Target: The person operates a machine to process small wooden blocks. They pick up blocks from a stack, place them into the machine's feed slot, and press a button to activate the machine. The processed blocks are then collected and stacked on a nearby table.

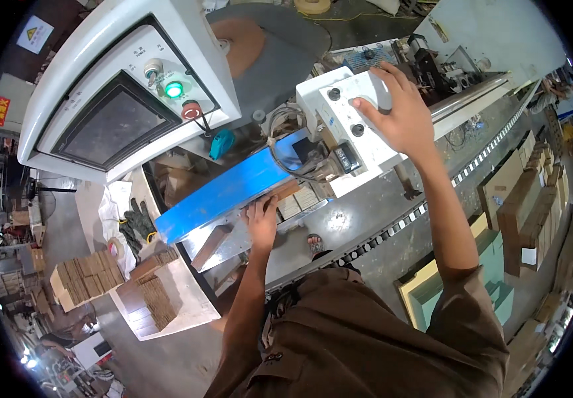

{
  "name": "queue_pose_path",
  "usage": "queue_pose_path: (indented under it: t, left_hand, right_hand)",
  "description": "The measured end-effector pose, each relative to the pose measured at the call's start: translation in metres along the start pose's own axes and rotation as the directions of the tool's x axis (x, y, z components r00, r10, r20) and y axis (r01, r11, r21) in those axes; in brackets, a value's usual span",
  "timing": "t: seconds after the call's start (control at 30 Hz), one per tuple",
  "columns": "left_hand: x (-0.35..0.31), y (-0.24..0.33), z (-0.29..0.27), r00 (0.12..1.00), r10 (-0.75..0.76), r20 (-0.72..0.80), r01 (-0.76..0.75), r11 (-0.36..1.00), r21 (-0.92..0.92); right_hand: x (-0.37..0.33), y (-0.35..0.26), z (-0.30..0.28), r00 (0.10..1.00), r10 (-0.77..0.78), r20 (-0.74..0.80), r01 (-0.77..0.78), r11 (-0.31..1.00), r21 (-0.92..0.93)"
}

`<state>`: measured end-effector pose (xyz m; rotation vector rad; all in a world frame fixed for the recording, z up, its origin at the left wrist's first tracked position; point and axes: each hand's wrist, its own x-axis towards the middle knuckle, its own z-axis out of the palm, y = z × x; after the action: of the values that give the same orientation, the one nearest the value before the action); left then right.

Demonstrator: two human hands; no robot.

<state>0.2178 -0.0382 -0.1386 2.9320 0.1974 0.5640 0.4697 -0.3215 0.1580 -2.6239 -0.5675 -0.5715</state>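
My left hand (pixel 260 222) is at the lower edge of a long blue machine guard (pixel 226 189). Its fingers are bent around the near end of a brown strip (pixel 288 190), and their tips are partly hidden. Resting on top of a white machine head (pixel 366 99) is my right hand (pixel 406 119), open, with fingers spread and the thumb beside a small button between black knobs. A small black digital counter (pixel 346 158) sits on the machine head's near side. Another dark brown strip (pixel 211 247) lies on the metal plate left of my left hand.
A white control cabinet (pixel 134 86) with a dark screen, lit green button and red stop knob stands at left. Stacked brown pieces (pixel 157 302) lie on a white table (pixel 193 292) beside dark gloves (pixel 138 222). A roller rail (pixel 392 232) runs along the right, with green boxes (pixel 499 262) beyond.
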Motion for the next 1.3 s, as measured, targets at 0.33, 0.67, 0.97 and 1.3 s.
queue_pose_path:
  t: [0.33,0.67,0.97,1.3]
  left_hand:
    - [0.002,0.000,-0.001,0.990,0.137,0.024,-0.137,0.990,0.012]
    - [0.027,0.036,-0.004,0.974,0.186,0.127,-0.186,0.982,-0.011]
    - [0.042,0.079,0.077,0.986,0.159,-0.056,-0.165,0.981,-0.105]
    - [-0.010,0.004,-0.035,0.942,-0.165,-0.291,0.125,0.980,-0.152]
  right_hand:
    - [-0.003,0.000,-0.001,1.000,-0.009,-0.010,0.009,1.000,0.007]
    - [-0.004,0.000,-0.006,0.999,0.035,0.026,-0.035,0.999,0.021]
    - [0.000,0.050,0.024,0.996,-0.023,0.089,0.022,1.000,0.008]
    - [0.014,0.122,0.074,0.999,-0.052,-0.002,0.052,0.988,-0.147]
